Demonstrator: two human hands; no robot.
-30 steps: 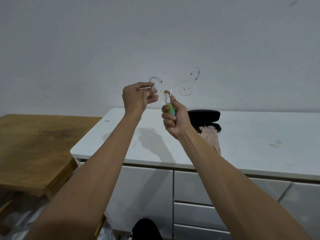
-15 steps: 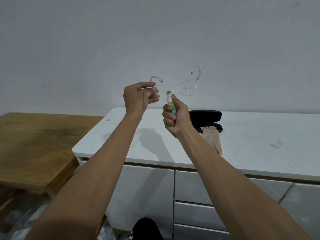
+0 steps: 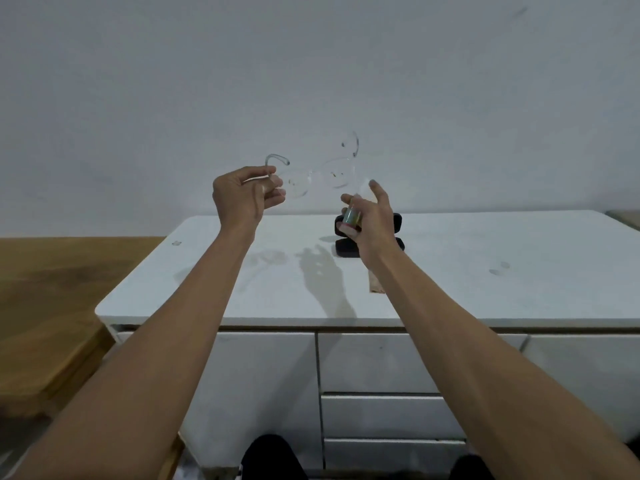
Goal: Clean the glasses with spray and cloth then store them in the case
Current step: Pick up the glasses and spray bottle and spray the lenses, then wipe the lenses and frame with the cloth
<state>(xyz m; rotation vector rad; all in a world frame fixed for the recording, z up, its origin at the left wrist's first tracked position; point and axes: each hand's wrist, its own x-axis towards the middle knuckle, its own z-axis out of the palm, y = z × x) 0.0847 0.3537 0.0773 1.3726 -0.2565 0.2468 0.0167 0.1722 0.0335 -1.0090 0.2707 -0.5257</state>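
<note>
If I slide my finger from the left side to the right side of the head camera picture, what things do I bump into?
Wooden table → left hand pinching the clear glasses → right hand holding the little spray bottle, with the black case behind it → bare end of the white cabinet top.

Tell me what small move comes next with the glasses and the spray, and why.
Probably set the spray bottle down on the white cabinet top. The right hand holds it beside the glasses, which the left hand grips, and the cloth lies untouched, needing a free hand.
</note>
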